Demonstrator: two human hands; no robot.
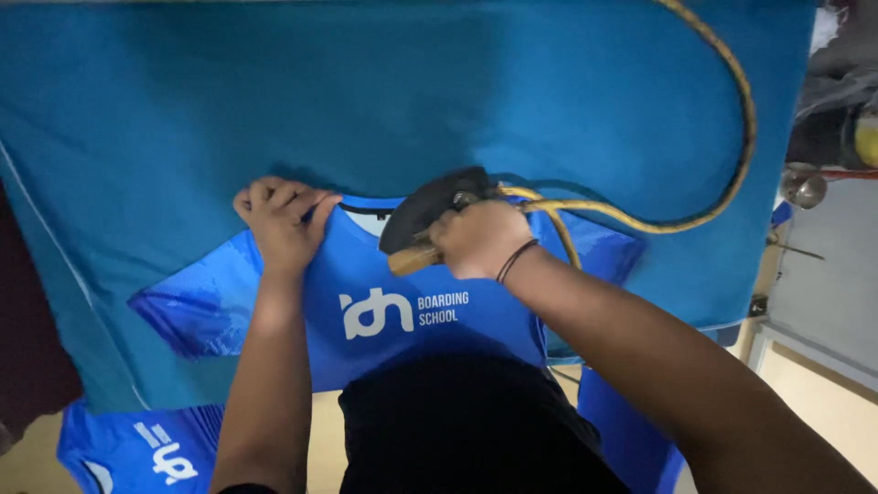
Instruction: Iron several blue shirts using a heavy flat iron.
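A bright blue sports shirt [366, 284] with white print lies flat on a teal cloth-covered ironing table [457, 91]. My left hand [282, 220] presses down on the shirt's left shoulder beside the dark collar, fingers curled on the fabric. My right hand [480, 240] grips the wooden handle of a black flat iron [430, 209] resting on the shirt's right shoulder near the collar. A yellow braided cord [732, 174] runs from the iron, loops right and goes up out of view.
Another blue printed shirt [137, 448] hangs below the table edge at bottom left, and more blue fabric [631, 430] hangs at the lower right. A metal cup [803, 187] and clutter stand on a surface at the right. Dark cloth lies at the far left.
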